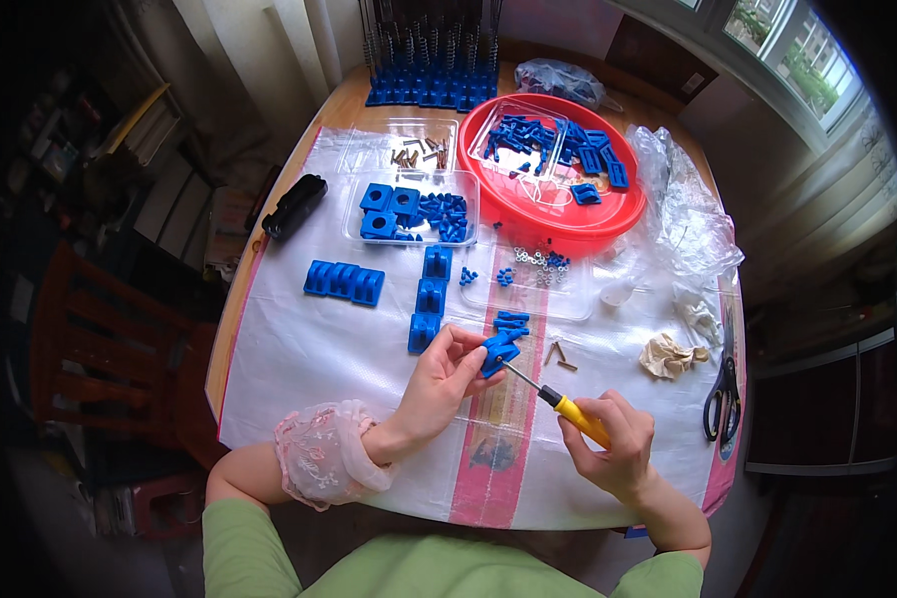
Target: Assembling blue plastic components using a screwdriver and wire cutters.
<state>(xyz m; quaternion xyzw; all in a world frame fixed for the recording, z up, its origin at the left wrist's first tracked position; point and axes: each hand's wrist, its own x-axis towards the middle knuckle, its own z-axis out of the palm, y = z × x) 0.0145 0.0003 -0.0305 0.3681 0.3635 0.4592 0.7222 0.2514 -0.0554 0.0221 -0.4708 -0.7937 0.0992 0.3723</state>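
Left hand [439, 379] pinches 1 small blue plastic block [499, 352] w/ fingers closed on it, held just above the desk [299, 349], near centre. Right hand [618, 444] is wrapped tight around 1 screwdriver [558, 399]: yellow handle, black collar, thin metal shaft, tip touching the block. Just beside the block: 2 brown screws [559, 356] lying loose, plus approx. 2 small blue flat bits [511, 320]. 3 square blue blocks [430, 298] lie in a column; 1 ribbed blue piece [345, 281] to their left. 2 clear plastic trays upper left: one w/ blue parts [409, 211], one w/ brown screws [409, 149]. 1 round red basin [553, 221], glossy, holds more blue parts; count unclear. 1 pair of black-handled scissors [723, 384] at right edge, 1 crumpled paper wad [670, 356] near them, crinkly clear bags [683, 214] above. 1 black oblong item [294, 204] at left edge. Desk is covered w/ white woven sheet, pink stripe.
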